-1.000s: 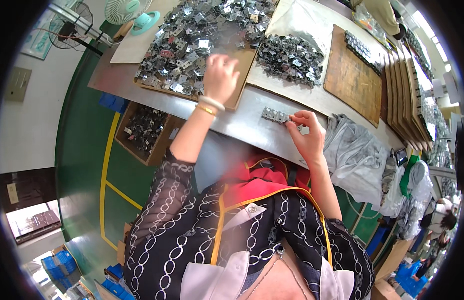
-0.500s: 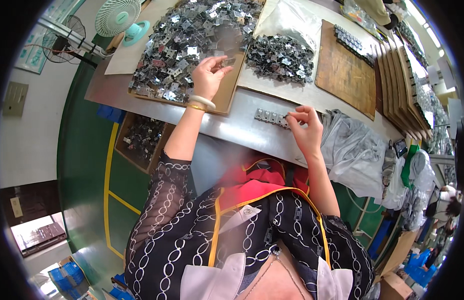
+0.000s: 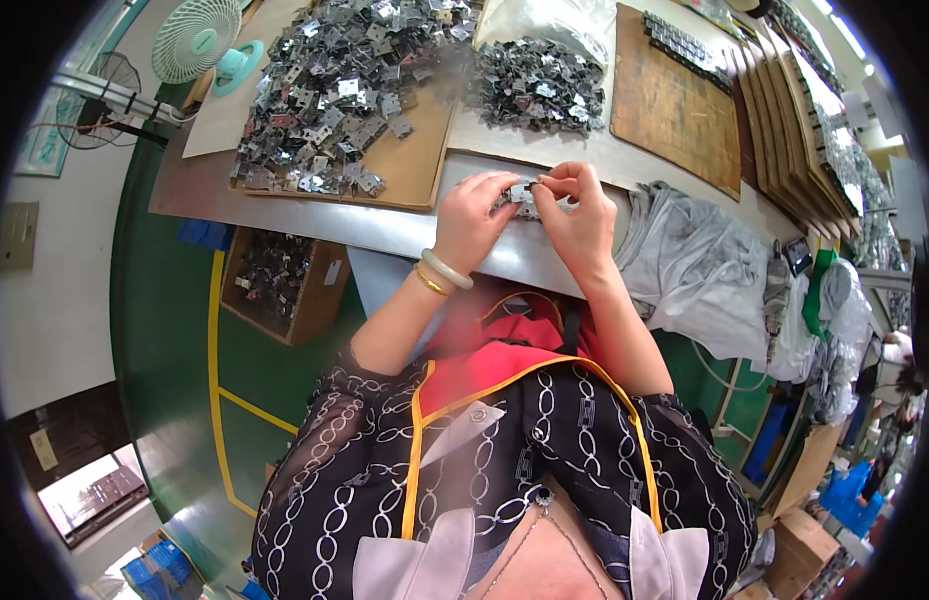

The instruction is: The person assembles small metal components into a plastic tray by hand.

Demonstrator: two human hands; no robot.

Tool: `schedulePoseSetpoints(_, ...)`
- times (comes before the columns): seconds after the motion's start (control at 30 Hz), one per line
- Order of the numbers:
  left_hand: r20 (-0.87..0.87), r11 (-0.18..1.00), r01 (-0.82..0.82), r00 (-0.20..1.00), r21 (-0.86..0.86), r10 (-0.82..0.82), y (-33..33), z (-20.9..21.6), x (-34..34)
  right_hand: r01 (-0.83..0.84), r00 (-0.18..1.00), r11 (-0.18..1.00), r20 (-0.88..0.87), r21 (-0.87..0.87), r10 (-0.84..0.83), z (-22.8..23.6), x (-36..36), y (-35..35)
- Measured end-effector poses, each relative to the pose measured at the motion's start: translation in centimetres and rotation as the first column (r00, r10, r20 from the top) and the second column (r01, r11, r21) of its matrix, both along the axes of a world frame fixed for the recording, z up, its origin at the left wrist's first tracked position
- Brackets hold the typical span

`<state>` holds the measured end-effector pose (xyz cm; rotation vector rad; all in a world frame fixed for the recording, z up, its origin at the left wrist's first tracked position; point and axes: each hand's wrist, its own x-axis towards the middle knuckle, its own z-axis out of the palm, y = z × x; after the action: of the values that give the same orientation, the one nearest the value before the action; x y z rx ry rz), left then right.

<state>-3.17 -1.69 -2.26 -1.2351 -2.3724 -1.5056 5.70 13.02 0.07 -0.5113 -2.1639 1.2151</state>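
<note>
Above the near edge of the metal table, my two hands meet in front of me. My left hand (image 3: pixel 471 218) pinches a small silver metal plate (image 3: pixel 521 193) between thumb and fingertips. Close against it on the right, my right hand (image 3: pixel 581 222) is closed in a pinch at the plate's dark upper edge; whatever small piece its fingertips hold is too hidden to name. Under the fingers, a short row of small metal parts (image 3: pixel 529 212) on the table shows only in part.
A cardboard tray (image 3: pixel 424 135) with a heap of metal plates (image 3: pixel 334 100) lies at far left. Right of it are a pile of darker metal parts (image 3: pixel 539 85), a wooden board (image 3: pixel 674 125), stacked boards (image 3: pixel 784 130) and grey cloth (image 3: pixel 684 270). A parts box (image 3: pixel 319 290) stands below left.
My left hand has come from the heap, right and nearer, carrying a metal plate to my right hand. My right hand has lifted off the row of parts and turned toward it.
</note>
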Motion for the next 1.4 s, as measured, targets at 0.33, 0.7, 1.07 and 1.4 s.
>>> schedulePoseSetpoints(0.33, 0.11, 0.991, -0.032, 0.994, 0.131, 0.018, 1.2, -0.2, 1.9, -0.007, 0.999, 0.982, -0.049, 0.189, 0.016, -0.1, 0.8, -0.3)
schedulePoseSetpoints(0.7, -0.051, 0.976, -0.036, 0.998, 0.217, 0.048, 1.6, -0.3, 2.3, -0.067, 0.998, 0.951, 0.037, 0.301, 0.058, 1.5, 1.0, 0.1)
schedulePoseSetpoints(1.07, -0.044, 0.969, 0.001, 0.999, 0.247, 0.01, 1.5, -0.7, 2.3, -0.205, 0.978, 0.846, 0.133, 0.492, 0.16, 2.1, 1.3, 0.6)
schedulePoseSetpoints(1.4, -0.156, 0.947, 0.132, 0.984, 0.294, -0.089, 0.4, -0.3, 2.4, -0.344, 0.917, 0.939, 0.208, -0.021, 0.341, 2.0, 2.1, 2.8)
